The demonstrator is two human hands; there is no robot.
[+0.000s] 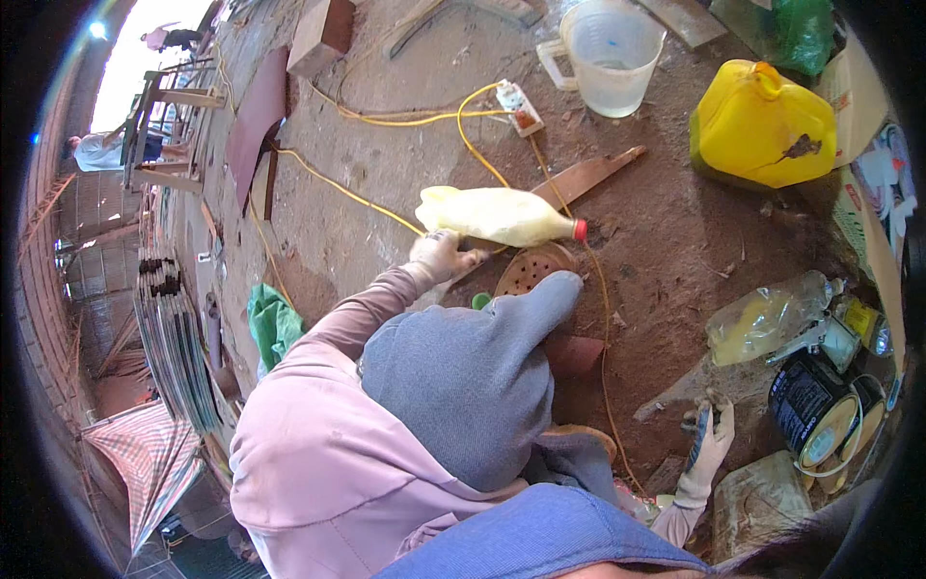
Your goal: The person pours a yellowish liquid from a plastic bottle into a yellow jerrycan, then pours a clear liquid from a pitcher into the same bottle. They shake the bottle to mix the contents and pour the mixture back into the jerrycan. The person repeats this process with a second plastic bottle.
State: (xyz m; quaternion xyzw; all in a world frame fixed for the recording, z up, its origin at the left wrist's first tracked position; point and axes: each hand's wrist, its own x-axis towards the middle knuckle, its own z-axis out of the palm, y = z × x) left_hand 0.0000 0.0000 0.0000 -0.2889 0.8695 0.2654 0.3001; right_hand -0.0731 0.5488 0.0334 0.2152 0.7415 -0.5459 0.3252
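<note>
My left hand (447,257), in a pale glove, is closed at the base end of a plastic bottle (497,214) with pale yellow contents. The bottle lies sideways across the view, its red cap to the right. Its body partly hides the hand's fingers. Just below the bottle is a round brown disc (531,270) with small holes, partly covered by my grey-clad knee (463,376). At the lower right, my right hand (709,434), in a white glove with dark patches, hangs over the ground with its fingers apart and holds nothing.
A wooden strip (598,179) and a power strip (519,106) with yellow cords lie ahead. Farther right stand a clear jug (612,58), a yellow jerrycan (767,125), a crumpled clear bottle (772,318) and a black can (810,410). Two people are at the far left.
</note>
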